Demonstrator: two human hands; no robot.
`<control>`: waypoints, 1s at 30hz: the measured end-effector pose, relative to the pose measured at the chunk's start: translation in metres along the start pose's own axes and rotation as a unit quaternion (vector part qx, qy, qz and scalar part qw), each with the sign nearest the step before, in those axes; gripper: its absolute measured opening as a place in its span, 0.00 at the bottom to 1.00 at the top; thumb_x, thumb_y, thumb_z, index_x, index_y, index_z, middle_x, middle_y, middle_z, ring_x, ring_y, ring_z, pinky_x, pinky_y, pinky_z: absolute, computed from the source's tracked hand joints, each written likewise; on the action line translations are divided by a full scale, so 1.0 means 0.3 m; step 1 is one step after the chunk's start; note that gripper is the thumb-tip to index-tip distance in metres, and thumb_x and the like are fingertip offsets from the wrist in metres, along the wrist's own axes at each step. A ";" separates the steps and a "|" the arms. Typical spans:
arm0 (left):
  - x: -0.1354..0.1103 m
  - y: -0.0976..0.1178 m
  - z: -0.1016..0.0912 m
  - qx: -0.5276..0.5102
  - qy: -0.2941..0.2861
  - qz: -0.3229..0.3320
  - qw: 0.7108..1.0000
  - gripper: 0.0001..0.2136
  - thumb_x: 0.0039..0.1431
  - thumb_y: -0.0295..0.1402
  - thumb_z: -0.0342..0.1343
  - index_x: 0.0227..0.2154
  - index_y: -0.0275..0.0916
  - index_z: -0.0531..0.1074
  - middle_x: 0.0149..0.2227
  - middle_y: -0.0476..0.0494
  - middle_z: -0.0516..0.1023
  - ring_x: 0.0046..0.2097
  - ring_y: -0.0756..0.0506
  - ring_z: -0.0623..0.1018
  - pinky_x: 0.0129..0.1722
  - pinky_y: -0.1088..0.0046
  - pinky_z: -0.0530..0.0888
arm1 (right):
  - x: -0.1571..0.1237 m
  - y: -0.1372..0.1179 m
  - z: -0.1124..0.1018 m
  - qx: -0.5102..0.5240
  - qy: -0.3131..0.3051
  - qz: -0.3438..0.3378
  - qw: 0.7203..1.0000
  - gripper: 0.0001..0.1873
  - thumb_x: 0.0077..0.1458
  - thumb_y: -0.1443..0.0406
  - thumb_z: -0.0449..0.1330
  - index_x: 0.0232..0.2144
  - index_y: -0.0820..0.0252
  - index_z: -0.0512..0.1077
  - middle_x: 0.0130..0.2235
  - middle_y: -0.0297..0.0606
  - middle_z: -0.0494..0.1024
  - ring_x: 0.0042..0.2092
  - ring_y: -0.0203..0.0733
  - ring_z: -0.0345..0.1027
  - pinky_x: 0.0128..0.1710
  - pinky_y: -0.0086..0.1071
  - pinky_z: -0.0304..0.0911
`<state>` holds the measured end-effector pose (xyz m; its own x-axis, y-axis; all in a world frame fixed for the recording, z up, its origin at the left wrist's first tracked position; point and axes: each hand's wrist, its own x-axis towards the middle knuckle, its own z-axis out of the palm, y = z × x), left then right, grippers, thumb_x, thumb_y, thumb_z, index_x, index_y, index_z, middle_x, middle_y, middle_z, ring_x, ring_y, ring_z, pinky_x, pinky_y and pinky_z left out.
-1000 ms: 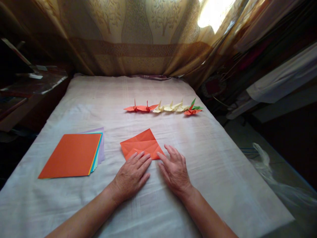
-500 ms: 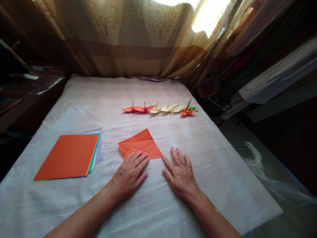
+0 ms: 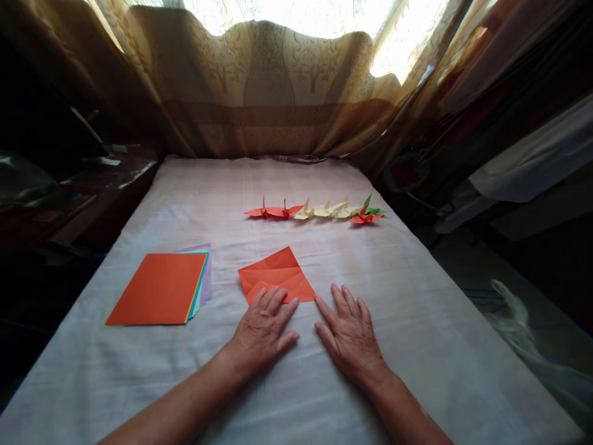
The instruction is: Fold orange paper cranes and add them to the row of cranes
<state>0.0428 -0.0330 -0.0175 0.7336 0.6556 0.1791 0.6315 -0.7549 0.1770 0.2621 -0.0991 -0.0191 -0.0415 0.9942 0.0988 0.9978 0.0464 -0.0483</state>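
A creased orange-red sheet of origami paper, with a fold along its near edge, lies flat on the white cloth. My left hand rests on its near left part, fingers spread and pressing the paper down; the fingers hide some of that edge. My right hand lies flat on the cloth to the right, fingers apart, with the index fingertip at the paper's right corner. Neither hand is closed round anything.
A stack of coloured paper squares, orange on top, lies to the left. Several folded paper cranes in red, cream and green stand in a row farther back. A curtain hangs behind the cloth-covered surface.
The view has shifted, so everything sits farther right and slightly lower in the picture. My left index finger has spread away from the other fingers; the paper looks unchanged.
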 end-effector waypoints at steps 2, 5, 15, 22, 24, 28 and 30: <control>-0.021 -0.043 -0.021 -0.001 -0.034 0.043 0.999 0.29 0.64 0.53 0.44 0.62 0.43 0.61 0.62 0.39 0.65 0.63 0.39 0.63 0.64 0.56 0.54 | 0.000 -0.001 0.000 0.000 -0.004 0.004 1.000 0.26 0.58 0.57 0.58 0.59 0.45 0.66 0.66 0.46 0.58 0.66 0.57 0.48 0.60 0.55 0.46; -0.043 -0.097 -0.055 -0.003 -0.070 0.072 0.995 0.29 0.66 0.51 0.43 0.65 0.44 0.56 0.65 0.42 0.61 0.66 0.41 0.60 0.65 0.57 0.51 | 0.001 -0.001 -0.001 0.003 -0.006 0.005 1.000 0.26 0.59 0.57 0.57 0.59 0.45 0.65 0.66 0.46 0.58 0.66 0.57 0.49 0.60 0.56 0.46; -0.065 -0.147 -0.079 -0.002 -0.096 0.072 0.993 0.29 0.65 0.53 0.44 0.65 0.47 0.55 0.67 0.41 0.56 0.68 0.38 0.55 0.65 0.56 0.52 | 0.000 0.001 0.010 0.003 0.008 0.002 1.000 0.25 0.59 0.57 0.56 0.59 0.46 0.66 0.66 0.45 0.59 0.66 0.57 0.49 0.60 0.55 0.47; -0.049 -0.145 -0.102 -0.006 -0.109 0.065 0.992 0.30 0.63 0.55 0.45 0.64 0.47 0.58 0.67 0.40 0.57 0.67 0.36 0.57 0.63 0.56 0.55 | -0.004 0.002 0.009 0.007 0.017 -0.001 1.000 0.25 0.59 0.58 0.56 0.58 0.47 0.67 0.65 0.46 0.59 0.66 0.57 0.49 0.61 0.55 0.46; -0.041 -0.145 -0.113 -0.008 -0.118 0.065 0.991 0.31 0.62 0.56 0.45 0.64 0.47 0.58 0.67 0.39 0.57 0.67 0.35 0.58 0.62 0.55 0.56 | -0.002 0.003 0.003 0.012 0.029 -0.005 0.999 0.24 0.59 0.59 0.57 0.58 0.48 0.68 0.65 0.46 0.59 0.66 0.57 0.49 0.61 0.55 0.46; -0.031 -0.147 -0.120 -0.010 -0.135 0.062 0.989 0.31 0.61 0.55 0.48 0.64 0.48 0.58 0.67 0.39 0.57 0.67 0.35 0.57 0.62 0.54 0.56 | 0.026 -0.023 -0.016 0.038 0.086 -0.053 0.994 0.22 0.62 0.61 0.54 0.57 0.54 0.68 0.66 0.46 0.58 0.67 0.53 0.48 0.63 0.53 0.45; -0.031 -0.149 -0.114 -0.012 -0.132 0.064 0.989 0.32 0.60 0.55 0.49 0.64 0.48 0.58 0.67 0.39 0.57 0.66 0.35 0.57 0.62 0.54 0.55 | 0.052 -0.054 -0.019 0.060 0.104 -0.113 0.986 0.22 0.63 0.63 0.51 0.58 0.57 0.67 0.65 0.44 0.61 0.67 0.49 0.48 0.64 0.49 0.45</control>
<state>-0.0008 -0.0048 0.0061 0.8486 0.5259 -0.0574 0.5263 -0.8283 0.1920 0.2455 -0.0849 -0.0112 -0.2380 0.9166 0.3213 0.9501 0.2883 -0.1187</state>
